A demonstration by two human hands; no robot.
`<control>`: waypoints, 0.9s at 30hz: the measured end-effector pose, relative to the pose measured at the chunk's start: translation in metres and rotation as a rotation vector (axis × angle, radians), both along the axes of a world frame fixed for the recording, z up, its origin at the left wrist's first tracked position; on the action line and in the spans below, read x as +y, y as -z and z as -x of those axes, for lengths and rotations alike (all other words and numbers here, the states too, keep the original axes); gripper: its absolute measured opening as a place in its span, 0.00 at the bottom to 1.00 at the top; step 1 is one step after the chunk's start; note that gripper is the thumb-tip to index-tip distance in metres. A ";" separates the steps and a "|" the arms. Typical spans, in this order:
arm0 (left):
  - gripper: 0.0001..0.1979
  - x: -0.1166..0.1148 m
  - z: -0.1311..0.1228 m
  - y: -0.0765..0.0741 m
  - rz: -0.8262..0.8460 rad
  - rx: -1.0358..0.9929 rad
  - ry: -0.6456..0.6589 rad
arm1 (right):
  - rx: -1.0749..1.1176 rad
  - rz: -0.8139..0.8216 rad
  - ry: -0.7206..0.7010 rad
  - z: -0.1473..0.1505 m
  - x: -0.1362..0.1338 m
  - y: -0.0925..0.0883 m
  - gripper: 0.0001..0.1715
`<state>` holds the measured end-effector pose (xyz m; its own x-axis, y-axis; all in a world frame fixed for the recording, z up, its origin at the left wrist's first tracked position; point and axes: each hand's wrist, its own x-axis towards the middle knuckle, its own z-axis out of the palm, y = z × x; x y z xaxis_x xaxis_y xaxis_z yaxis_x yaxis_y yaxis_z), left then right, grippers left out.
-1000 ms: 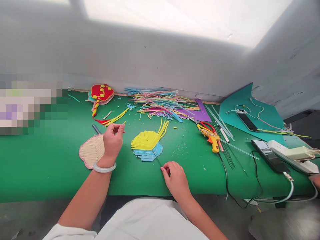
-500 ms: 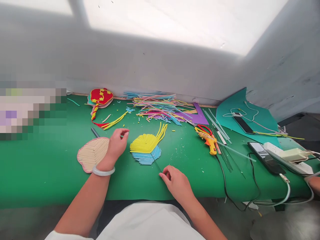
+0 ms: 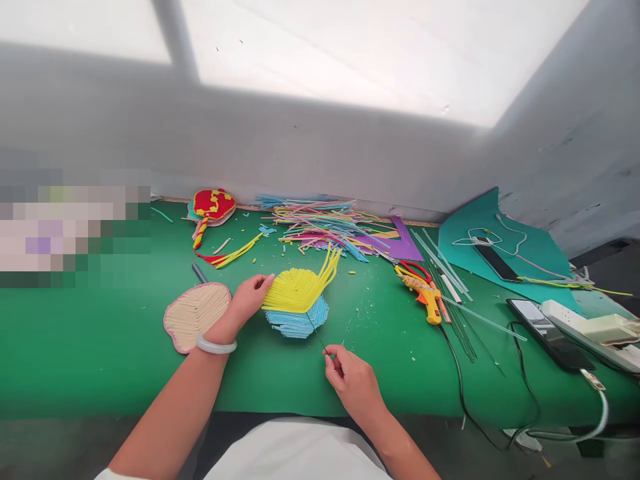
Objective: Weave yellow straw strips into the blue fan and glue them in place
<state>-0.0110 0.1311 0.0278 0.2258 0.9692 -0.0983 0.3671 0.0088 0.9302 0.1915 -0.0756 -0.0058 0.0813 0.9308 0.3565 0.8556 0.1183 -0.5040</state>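
A round flat piece (image 3: 293,293) of laid fuzzy strips, yellow above and blue below, lies in front of me. Loose yellow strip ends fan out at its upper right. At its left edge, my left hand (image 3: 247,301) pinches the yellow side between thumb and fingers. Between the thumb and fingertips of my right hand (image 3: 353,377) is a thin dark wire (image 3: 317,331), which runs up to the middle of the blue part. Beside my left forearm rests a beige heart-shaped piece (image 3: 195,317) with a pink edge; the forearm hides part of it.
Behind lie a heap of coloured strips (image 3: 320,223), a purple set square (image 3: 407,243) and a red-and-yellow fan-shaped piece (image 3: 214,205). To the right are a yellow glue gun (image 3: 429,300), red-handled pliers (image 3: 415,269), wires, a phone (image 3: 547,333) and a power strip (image 3: 570,323) with trailing cables.
My left hand has moved right onto the left edge of the yellow strips and taken hold there. My right hand keeps its pinch on the wire. The whole view has shifted slightly.
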 end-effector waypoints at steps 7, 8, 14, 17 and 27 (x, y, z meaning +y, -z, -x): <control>0.29 -0.012 0.005 -0.022 0.255 -0.291 0.203 | -0.079 -0.174 -0.078 -0.003 -0.007 0.007 0.17; 0.28 -0.013 0.005 -0.022 0.279 -0.309 0.213 | -0.097 -0.190 -0.092 -0.002 -0.007 0.006 0.17; 0.25 -0.013 0.011 -0.025 0.350 -0.352 0.248 | -0.212 -0.259 -0.125 -0.001 -0.007 0.002 0.17; 0.23 -0.013 0.013 -0.027 0.349 -0.329 0.266 | -0.237 -0.249 -0.133 0.000 -0.008 0.002 0.17; 0.27 -0.011 0.005 -0.015 0.244 -0.170 0.212 | -0.168 -0.194 -0.129 0.004 -0.012 -0.004 0.16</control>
<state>-0.0159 0.1203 0.0430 0.4521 0.8517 -0.2649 0.2252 0.1784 0.9579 0.1876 -0.0876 -0.0014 -0.1083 0.8427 0.5273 0.8968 0.3117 -0.3139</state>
